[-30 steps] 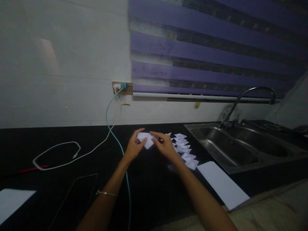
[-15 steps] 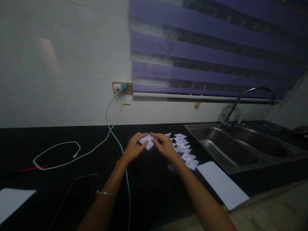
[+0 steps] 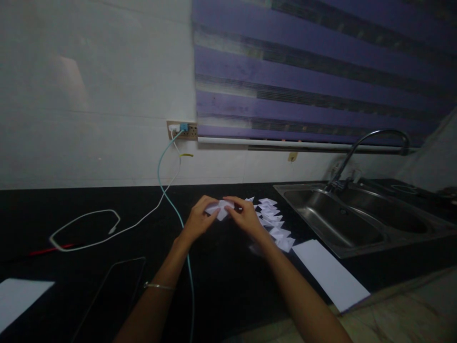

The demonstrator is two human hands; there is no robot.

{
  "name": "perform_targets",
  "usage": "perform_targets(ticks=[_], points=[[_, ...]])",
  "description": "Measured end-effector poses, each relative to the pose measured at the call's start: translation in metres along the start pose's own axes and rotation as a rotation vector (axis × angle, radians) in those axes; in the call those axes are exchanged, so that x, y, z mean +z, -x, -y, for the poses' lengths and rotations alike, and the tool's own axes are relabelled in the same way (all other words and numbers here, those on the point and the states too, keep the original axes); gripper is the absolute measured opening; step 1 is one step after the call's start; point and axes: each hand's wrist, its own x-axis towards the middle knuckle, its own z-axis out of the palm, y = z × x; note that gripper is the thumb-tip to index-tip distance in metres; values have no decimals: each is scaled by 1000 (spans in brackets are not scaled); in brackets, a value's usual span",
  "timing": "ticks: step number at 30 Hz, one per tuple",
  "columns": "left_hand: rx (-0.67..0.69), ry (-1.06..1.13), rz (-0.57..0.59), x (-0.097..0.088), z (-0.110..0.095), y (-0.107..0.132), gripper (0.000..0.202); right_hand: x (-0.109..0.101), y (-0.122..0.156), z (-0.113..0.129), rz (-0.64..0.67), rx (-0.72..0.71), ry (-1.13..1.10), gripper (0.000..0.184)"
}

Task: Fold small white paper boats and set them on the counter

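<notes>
A small piece of folded white paper (image 3: pixel 222 209) is held between my two hands above the dark countertop. My left hand (image 3: pixel 200 216) grips its left side, thumb on the near face and fingers behind. On the opposite side, my right hand (image 3: pixel 246 215) pinches the paper the same way. Just right of my right hand lie several folded white paper pieces (image 3: pixel 270 216) in rows, partly hidden by that hand and forearm. Nearer the front edge rests a stack of white paper sheets (image 3: pixel 330 274).
A steel double sink (image 3: pixel 321 214) with a curved faucet (image 3: pixel 357 147) sits at the right. A teal cable (image 3: pixel 174 209) and a white cable (image 3: pixel 143 221) run from the wall socket (image 3: pixel 182 129). At the left lie a dark flat device (image 3: pixel 110 295), a red pen-like object (image 3: pixel 53 249) and white paper (image 3: pixel 21 297).
The folded paper between my hands has changed shape slightly, its lower point looking shorter and its top wider. My right fingertips have shifted a little to the right, apart from the left ones.
</notes>
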Motion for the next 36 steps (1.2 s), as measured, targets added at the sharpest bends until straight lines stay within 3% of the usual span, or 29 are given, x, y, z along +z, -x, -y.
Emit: perform_targets(ticks=[9,12,15,20,24,28,32,36], points=[[55,-163,38,-1,8,-1,6,-3,0,3,29,-18,48,43],[-17,-143,23,-1,7,-1,7,-5,1,9,83,-62,44,48],[-91,-88,15,-3,5,-2,11,-6,1,11,130,-98,21,39],[-192,34,71,-6,0,-4,21,-6,2,8,112,10,-45,20],[-292,126,183,-9,-2,-2,24,-5,2,7,161,99,-188,20],[-316,188,264,-14,-6,-1,27,-5,-2,6,112,115,-267,22],[-331,264,273,-16,-8,-2,36,-6,-5,3,6,140,-319,24],[-357,324,257,-13,-9,-3,40,-6,-5,2,-20,180,-377,26]])
